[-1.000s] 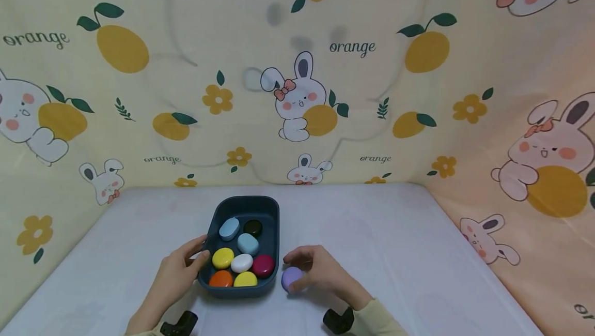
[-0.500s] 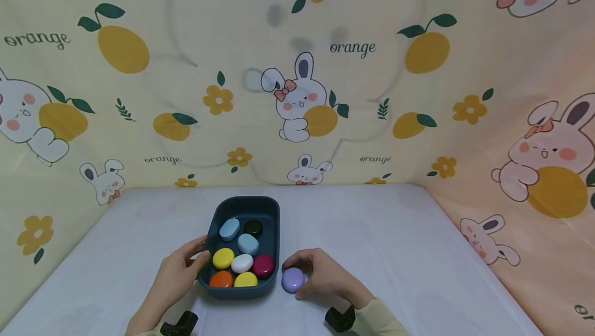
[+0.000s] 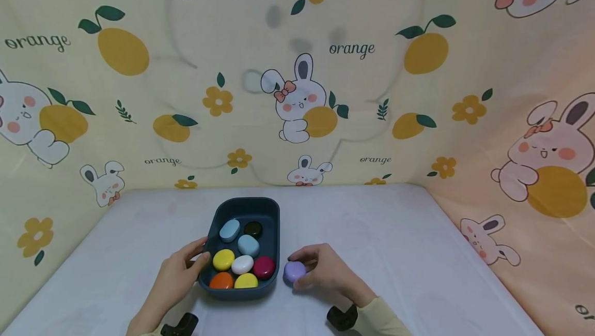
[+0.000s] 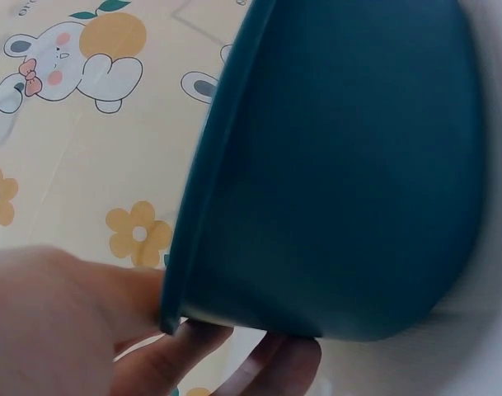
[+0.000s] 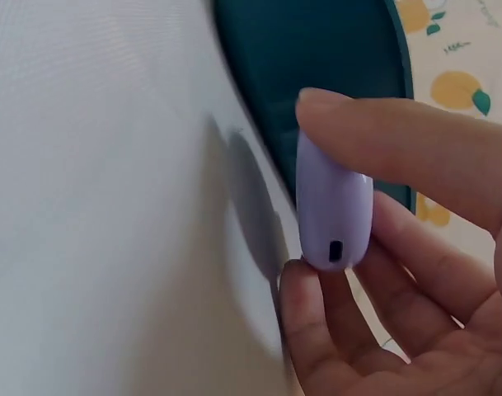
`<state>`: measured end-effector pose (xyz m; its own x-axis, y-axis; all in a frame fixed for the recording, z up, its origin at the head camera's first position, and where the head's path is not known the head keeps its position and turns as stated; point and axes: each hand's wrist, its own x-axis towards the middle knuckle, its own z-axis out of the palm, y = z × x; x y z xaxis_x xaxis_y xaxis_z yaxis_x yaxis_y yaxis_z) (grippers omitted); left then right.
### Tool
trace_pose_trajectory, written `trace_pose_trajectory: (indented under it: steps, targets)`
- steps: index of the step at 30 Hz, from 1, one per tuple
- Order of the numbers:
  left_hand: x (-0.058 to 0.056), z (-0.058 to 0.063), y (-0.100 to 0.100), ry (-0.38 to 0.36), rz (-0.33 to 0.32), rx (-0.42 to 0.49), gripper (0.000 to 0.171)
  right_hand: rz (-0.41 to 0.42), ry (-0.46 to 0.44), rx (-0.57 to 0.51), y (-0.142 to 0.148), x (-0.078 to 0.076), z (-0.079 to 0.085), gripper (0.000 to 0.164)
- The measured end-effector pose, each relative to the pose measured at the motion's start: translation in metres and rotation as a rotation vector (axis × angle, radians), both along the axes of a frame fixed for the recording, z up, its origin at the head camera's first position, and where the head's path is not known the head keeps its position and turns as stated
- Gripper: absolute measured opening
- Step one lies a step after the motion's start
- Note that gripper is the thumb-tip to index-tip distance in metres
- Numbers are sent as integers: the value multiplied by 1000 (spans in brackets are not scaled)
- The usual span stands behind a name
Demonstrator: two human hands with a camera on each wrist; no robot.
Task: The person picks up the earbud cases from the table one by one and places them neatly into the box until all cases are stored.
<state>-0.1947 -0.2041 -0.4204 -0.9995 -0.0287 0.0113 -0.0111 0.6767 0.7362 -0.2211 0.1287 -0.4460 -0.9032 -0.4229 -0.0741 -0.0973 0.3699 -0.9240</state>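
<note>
In the head view, a dark blue rounded tray (image 3: 271, 232) stands on the table. My left hand (image 3: 176, 274) holds its left side at the rim; the left wrist view shows fingers against the tray's wall (image 4: 333, 181). To the right of the tray, my right hand (image 3: 327, 273) pinches a smooth purple disc (image 3: 295, 271) between thumb and fingers. The right wrist view shows this purple disc (image 5: 333, 206) edge-on, raised off the table, with a small dark slot in its rim. Several similar rounded pieces lie inside the tray, including a white one (image 3: 242, 264) and a crimson one (image 3: 263, 268).
Other pieces in the tray are yellow (image 3: 223, 260), orange (image 3: 221, 280), light blue (image 3: 248, 245) and black (image 3: 253, 229). A white cloth covers the table (image 3: 372, 232). Behind it hangs a printed backdrop (image 3: 353, 98) with rabbits and oranges.
My right hand has shifted its fingers on the purple disc and lifted it slightly up off the table. The left hand and the tray stay in place.
</note>
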Motion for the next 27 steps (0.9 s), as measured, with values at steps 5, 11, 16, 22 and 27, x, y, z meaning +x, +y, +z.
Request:
trace_pose_trajectory:
  steps: [5,11,16,22,27]
  targets:
    - [1,0,0,4,1,-2,48,-52,-26,-32,2,0,3,47]
    - [1,-2,-1,2,5,7,48,-92,0,-45,4,-3,4,45]
    - [0,-2,-1,2,5,7,48,-171,35,-102,-1,-6,16,43]
    - [1,-2,-2,5,4,7,49,-207,81,-206,-21,-10,38,47]
    - [1,0,0,1,11,9,49,-145,87,-202,-45,-16,48,44]
